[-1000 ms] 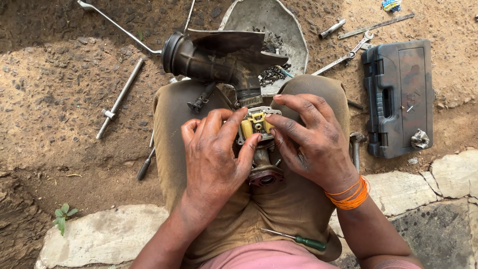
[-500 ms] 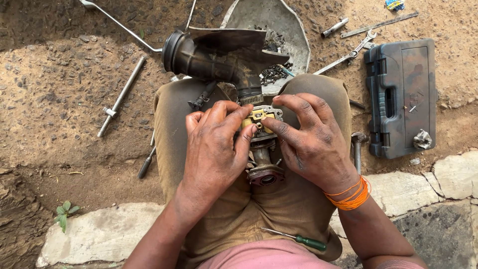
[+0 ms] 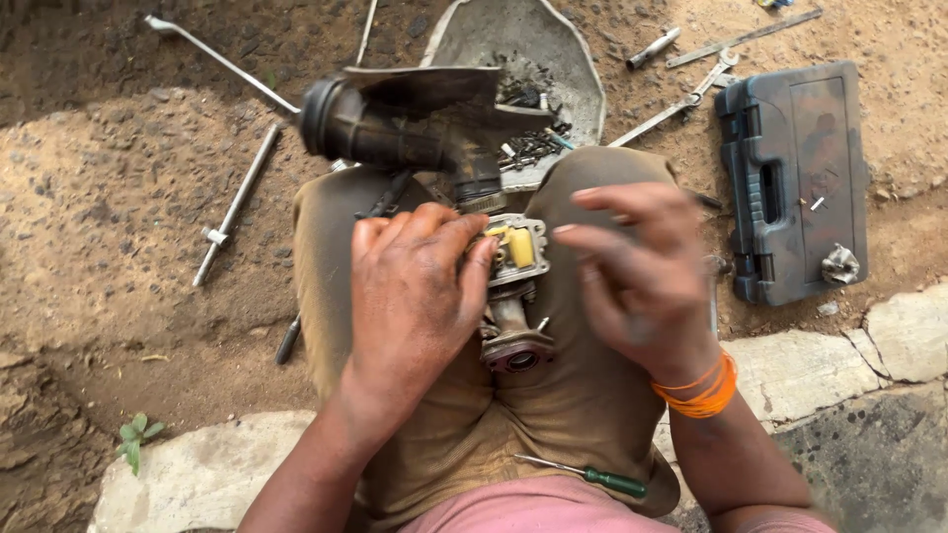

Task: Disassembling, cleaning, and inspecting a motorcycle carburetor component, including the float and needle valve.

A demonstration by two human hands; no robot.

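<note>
The carburettor (image 3: 513, 296) is seen on the lap, between the knees, its left side covered by the left hand (image 3: 415, 296), which is clamped on it with the fingers curled over the yellow float. The underside of the part is hidden against the trousers, and the black rubber duct (image 3: 395, 123) above it blocks the top joint. The right hand (image 3: 632, 271) is blurred, fingers spread, held just beside the part and not touching it. Half a second ago that hand was pressed on the float; now it has been lifted off to the right. A green-handled screwdriver (image 3: 583, 476) is seen lying across the lap, and a grey tool case (image 3: 795, 178) on the dirt
</note>
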